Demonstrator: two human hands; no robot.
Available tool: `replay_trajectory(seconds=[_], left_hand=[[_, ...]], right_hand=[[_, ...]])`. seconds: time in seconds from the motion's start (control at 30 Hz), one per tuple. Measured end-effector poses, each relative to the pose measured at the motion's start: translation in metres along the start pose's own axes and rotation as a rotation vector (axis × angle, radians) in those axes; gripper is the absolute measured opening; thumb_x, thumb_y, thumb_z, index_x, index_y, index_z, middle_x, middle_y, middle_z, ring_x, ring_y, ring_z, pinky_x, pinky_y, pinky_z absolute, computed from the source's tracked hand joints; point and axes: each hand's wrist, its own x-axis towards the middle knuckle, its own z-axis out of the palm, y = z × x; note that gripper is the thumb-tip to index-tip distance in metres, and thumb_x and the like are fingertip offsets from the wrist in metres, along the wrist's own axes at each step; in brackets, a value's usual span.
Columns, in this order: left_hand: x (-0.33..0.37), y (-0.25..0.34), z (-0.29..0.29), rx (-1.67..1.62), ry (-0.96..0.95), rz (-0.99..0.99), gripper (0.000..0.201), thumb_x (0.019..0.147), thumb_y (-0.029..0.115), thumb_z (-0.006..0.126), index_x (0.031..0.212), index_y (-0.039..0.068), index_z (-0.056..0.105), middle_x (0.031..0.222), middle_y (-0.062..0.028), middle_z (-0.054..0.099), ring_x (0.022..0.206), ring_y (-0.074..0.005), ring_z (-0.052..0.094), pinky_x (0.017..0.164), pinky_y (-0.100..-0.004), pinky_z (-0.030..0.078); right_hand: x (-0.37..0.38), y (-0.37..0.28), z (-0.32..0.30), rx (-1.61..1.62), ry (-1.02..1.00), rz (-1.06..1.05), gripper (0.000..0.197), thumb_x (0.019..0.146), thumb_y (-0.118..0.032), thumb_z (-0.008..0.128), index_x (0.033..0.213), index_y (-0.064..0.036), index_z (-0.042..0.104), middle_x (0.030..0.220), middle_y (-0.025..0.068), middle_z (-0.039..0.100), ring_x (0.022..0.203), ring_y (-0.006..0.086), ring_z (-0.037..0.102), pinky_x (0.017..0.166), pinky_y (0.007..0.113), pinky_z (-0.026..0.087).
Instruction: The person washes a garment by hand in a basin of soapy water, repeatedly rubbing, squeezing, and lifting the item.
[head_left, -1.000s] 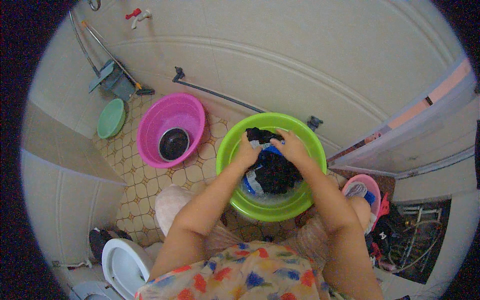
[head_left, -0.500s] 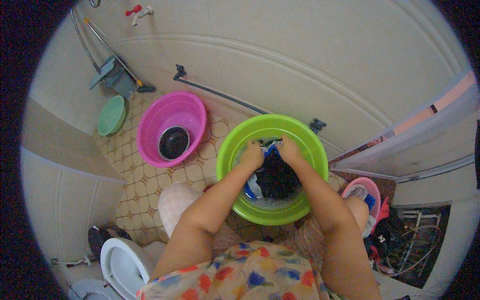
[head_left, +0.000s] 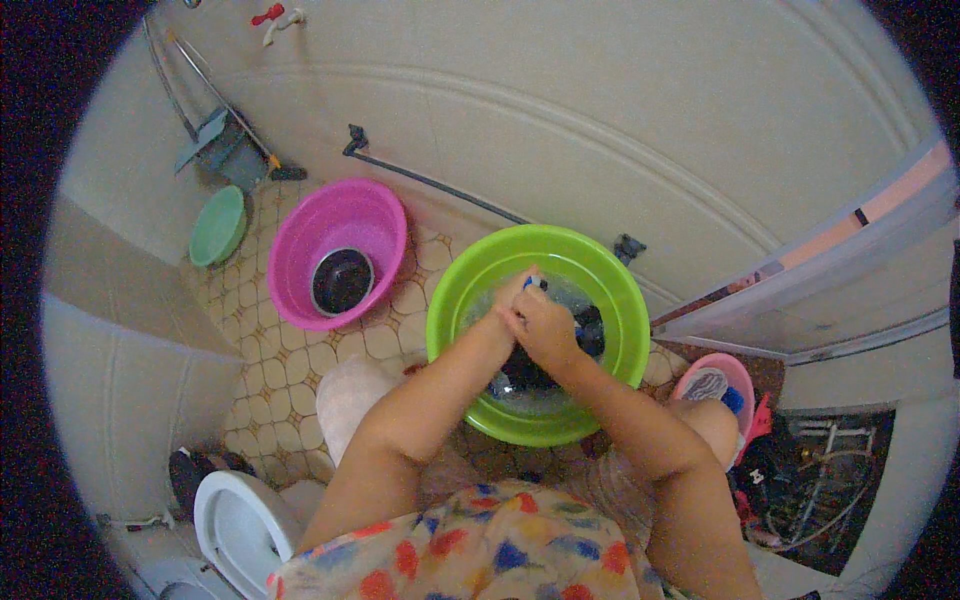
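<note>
A lime green basin [head_left: 638, 350] in front of me holds sudsy water and a dark garment [head_left: 528, 374] with blue and white parts. Over its middle my two hands meet, closed on the cloth. My left hand [head_left: 513, 302] lies on the far left side of the bunch, partly covered by the other. My right hand [head_left: 546, 326] crosses over against it, fingers curled. A bit of blue and white cloth [head_left: 533, 284] sticks out between them. The rest of the garment hangs into the water beneath my wrists.
To the left stand a pink tub [head_left: 290, 215] with a dark-filled round bowl [head_left: 342, 282] inside, and a mint basin [head_left: 218, 226]. Clothes fill a small pink basin [head_left: 748, 385] by my right knee. A toilet [head_left: 245, 520] is at lower left, a wall rail [head_left: 435, 184] ahead.
My hands were apart, each pinching the garment's edge; now they are pressed together with the cloth bunched between them. The right hand has moved left, over the left one.
</note>
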Motion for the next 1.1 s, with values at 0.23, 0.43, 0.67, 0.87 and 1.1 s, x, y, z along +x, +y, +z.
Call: replay_trajectory(seconds=[0.23, 0.43, 0.67, 0.87, 1.1], left_hand=[[-0.031, -0.024, 0.045, -0.164, -0.102, 0.031, 0.025, 0.082, 0.033, 0.039, 0.091, 0.011, 0.05, 0.09, -0.006, 0.054, 0.083, -0.0209, 0.051, 0.071, -0.0363, 0.043], [-0.053, -0.012, 0.063, -0.16, 0.06, 0.03, 0.023, 0.082, 0.032, 0.04, 0.084, 0.013, 0.053, 0.08, -0.0027, 0.055, 0.07, -0.0159, 0.053, 0.061, -0.0301, 0.042], [-0.067, -0.006, 0.074, -0.125, 0.037, -0.029, 0.023, 0.082, 0.029, 0.042, 0.084, 0.01, 0.055, 0.08, -0.0059, 0.057, 0.069, -0.0172, 0.054, 0.064, -0.0309, 0.043], [-0.063, -0.007, 0.05, -0.031, 0.073, 0.003, 0.028, 0.08, 0.035, 0.044, 0.095, 0.012, 0.052, 0.094, -0.0046, 0.054, 0.083, -0.0197, 0.051, 0.074, -0.0369, 0.04], [-0.094, 0.021, 0.087, 0.173, -0.008, -0.021, 0.039, 0.079, 0.042, 0.047, 0.099, 0.008, 0.047, 0.091, -0.0075, 0.054, 0.082, -0.019, 0.051, 0.071, -0.0333, 0.041]], right_hand=[[0.02, 0.047, -0.018, -0.206, 0.021, 0.381, 0.03, 0.08, -0.031, 0.043, 0.074, -0.0046, 0.056, 0.074, 0.0144, 0.056, 0.064, 0.0325, 0.053, 0.057, 0.041, 0.043], [-0.001, 0.013, -0.004, -0.173, 0.006, -0.109, 0.02, 0.078, -0.025, 0.047, 0.076, -0.0069, 0.056, 0.076, 0.012, 0.057, 0.063, 0.0291, 0.055, 0.055, 0.038, 0.045], [0.019, 0.065, -0.019, -0.077, 0.062, 0.264, 0.024, 0.08, -0.023, 0.042, 0.073, -0.0028, 0.053, 0.071, 0.0178, 0.052, 0.064, 0.0334, 0.051, 0.058, 0.043, 0.04], [-0.01, 0.034, 0.013, -0.168, 0.111, -0.397, 0.024, 0.084, -0.025, 0.042, 0.086, -0.0069, 0.056, 0.09, 0.012, 0.055, 0.077, 0.0274, 0.053, 0.063, 0.037, 0.044], [0.021, 0.075, -0.029, -0.037, 0.031, 0.297, 0.028, 0.081, -0.028, 0.045, 0.075, -0.0014, 0.051, 0.077, 0.0173, 0.053, 0.069, 0.0321, 0.05, 0.061, 0.039, 0.039]])
